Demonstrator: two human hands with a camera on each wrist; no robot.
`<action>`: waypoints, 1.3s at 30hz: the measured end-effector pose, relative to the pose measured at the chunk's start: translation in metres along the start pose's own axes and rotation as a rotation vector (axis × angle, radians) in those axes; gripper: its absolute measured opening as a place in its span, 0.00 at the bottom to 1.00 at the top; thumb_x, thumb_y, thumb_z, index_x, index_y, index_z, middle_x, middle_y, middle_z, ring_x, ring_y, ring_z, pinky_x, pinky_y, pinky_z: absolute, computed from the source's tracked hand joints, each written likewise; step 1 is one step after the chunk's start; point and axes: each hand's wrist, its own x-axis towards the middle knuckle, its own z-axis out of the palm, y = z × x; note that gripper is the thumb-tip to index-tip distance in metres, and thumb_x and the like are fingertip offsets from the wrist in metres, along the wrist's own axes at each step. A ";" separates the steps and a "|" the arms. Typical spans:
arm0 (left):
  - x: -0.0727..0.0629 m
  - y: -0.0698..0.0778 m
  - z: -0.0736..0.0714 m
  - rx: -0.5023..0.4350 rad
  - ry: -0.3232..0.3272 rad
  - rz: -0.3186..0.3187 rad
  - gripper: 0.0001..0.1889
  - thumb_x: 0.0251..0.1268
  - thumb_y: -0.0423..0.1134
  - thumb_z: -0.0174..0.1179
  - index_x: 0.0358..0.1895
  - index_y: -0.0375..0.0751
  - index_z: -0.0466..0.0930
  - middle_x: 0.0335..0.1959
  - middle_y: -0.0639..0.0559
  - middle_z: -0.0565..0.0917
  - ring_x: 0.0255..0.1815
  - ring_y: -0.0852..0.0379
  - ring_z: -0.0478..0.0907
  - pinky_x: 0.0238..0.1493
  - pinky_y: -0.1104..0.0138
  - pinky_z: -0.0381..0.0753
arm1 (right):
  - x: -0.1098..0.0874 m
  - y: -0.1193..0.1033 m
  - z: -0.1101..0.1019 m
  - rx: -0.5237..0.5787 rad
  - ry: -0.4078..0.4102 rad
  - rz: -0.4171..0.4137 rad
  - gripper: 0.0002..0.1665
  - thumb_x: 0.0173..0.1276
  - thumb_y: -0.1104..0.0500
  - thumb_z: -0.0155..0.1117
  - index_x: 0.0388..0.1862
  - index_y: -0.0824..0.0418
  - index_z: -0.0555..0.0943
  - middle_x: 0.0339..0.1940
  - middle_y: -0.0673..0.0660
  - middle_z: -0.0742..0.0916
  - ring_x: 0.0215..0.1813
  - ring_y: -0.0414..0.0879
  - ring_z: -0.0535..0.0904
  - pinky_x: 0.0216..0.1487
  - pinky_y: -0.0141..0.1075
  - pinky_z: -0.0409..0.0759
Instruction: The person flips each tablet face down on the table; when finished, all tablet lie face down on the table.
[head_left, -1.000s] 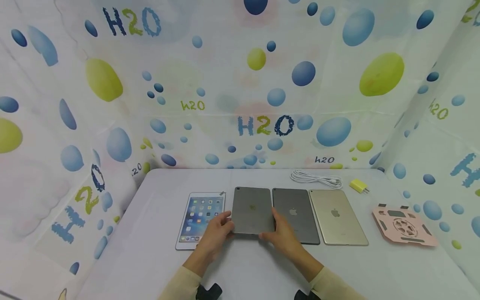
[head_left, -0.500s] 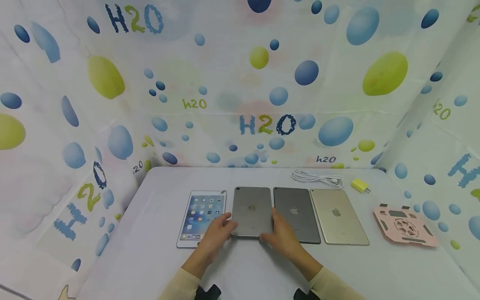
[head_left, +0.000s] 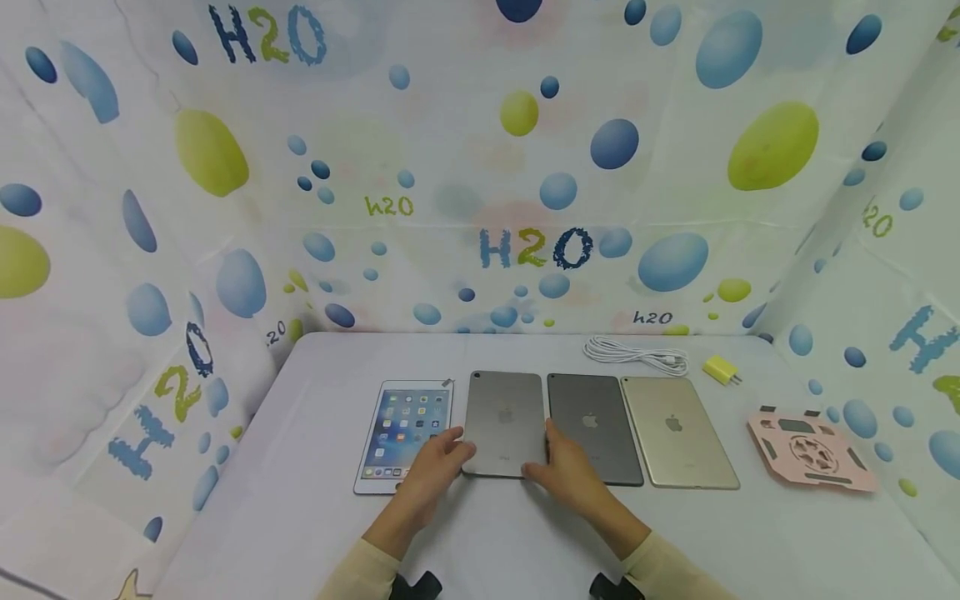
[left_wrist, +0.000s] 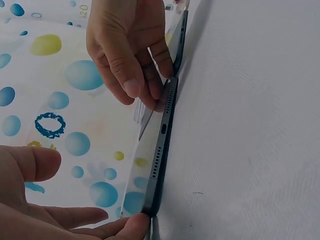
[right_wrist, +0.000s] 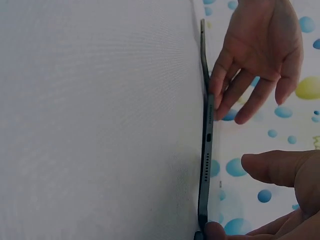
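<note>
A grey tablet (head_left: 501,437), back up with an apple logo, lies between my two hands at the middle of the table. Fingers of my left hand (head_left: 431,467) touch its left edge near the lower corner. At its right edge and lower right corner rest the fingers of my right hand (head_left: 566,471). Both wrist views show the tablet's port edge (left_wrist: 159,150) side-on, with the thumbs raised off its back. To the left, a white tablet (head_left: 397,437) faces up with its screen lit. A darker tablet (head_left: 600,450) and a gold tablet (head_left: 682,442) lie back up on the right.
A coiled white cable (head_left: 630,357) and a yellow charger plug (head_left: 720,370) lie at the back right of the white table (head_left: 300,467). A pink stand (head_left: 813,450) sits near the right edge. Printed curtains enclose the back and sides.
The grey tablet's near edge has come a little toward me, and its back looks lighter. My hands stay at its sides. The camera view has shifted slightly.
</note>
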 end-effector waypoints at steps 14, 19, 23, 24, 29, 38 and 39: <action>0.000 -0.008 0.001 0.019 -0.039 0.033 0.32 0.76 0.44 0.54 0.76 0.30 0.61 0.72 0.26 0.68 0.72 0.30 0.67 0.69 0.41 0.70 | -0.003 -0.001 -0.004 -0.053 0.005 -0.009 0.47 0.61 0.61 0.72 0.72 0.81 0.62 0.68 0.77 0.75 0.71 0.70 0.71 0.69 0.59 0.71; -0.007 -0.006 -0.009 -0.024 -0.043 0.048 0.29 0.77 0.41 0.52 0.76 0.32 0.62 0.72 0.27 0.68 0.71 0.32 0.69 0.68 0.44 0.73 | -0.003 -0.003 -0.006 -0.052 -0.005 -0.040 0.45 0.61 0.60 0.72 0.73 0.76 0.66 0.69 0.74 0.76 0.71 0.68 0.72 0.69 0.60 0.72; -0.013 -0.003 -0.036 -0.064 -0.005 0.051 0.28 0.78 0.42 0.52 0.75 0.35 0.65 0.72 0.31 0.69 0.71 0.34 0.70 0.67 0.46 0.75 | -0.001 -0.007 -0.006 0.003 -0.026 -0.069 0.44 0.64 0.56 0.71 0.75 0.69 0.67 0.71 0.71 0.76 0.70 0.67 0.73 0.67 0.61 0.73; -0.015 -0.002 -0.046 -0.060 0.009 0.058 0.28 0.78 0.42 0.52 0.75 0.34 0.65 0.72 0.31 0.69 0.71 0.34 0.69 0.67 0.46 0.75 | 0.000 -0.009 -0.005 0.040 -0.045 -0.073 0.44 0.65 0.55 0.70 0.76 0.66 0.66 0.71 0.70 0.76 0.69 0.66 0.74 0.64 0.61 0.76; -0.023 -0.007 -0.097 0.012 0.125 0.004 0.27 0.79 0.42 0.49 0.75 0.36 0.64 0.75 0.33 0.66 0.75 0.36 0.65 0.70 0.45 0.71 | 0.008 -0.029 0.015 0.372 -0.256 -0.057 0.45 0.71 0.53 0.67 0.82 0.52 0.59 0.75 0.67 0.72 0.62 0.59 0.80 0.53 0.52 0.84; -0.024 -0.024 -0.127 0.069 0.228 -0.132 0.29 0.78 0.42 0.47 0.76 0.35 0.60 0.77 0.30 0.61 0.78 0.33 0.57 0.75 0.42 0.61 | 0.010 -0.064 0.060 0.632 -0.363 0.078 0.49 0.68 0.57 0.68 0.83 0.52 0.56 0.75 0.68 0.70 0.70 0.66 0.72 0.58 0.58 0.82; -0.024 -0.024 -0.127 0.057 0.226 -0.133 0.29 0.78 0.42 0.47 0.77 0.35 0.60 0.76 0.30 0.61 0.78 0.33 0.57 0.75 0.43 0.61 | 0.010 -0.066 0.063 0.635 -0.351 0.089 0.49 0.68 0.57 0.68 0.83 0.52 0.56 0.75 0.68 0.70 0.71 0.67 0.71 0.58 0.59 0.82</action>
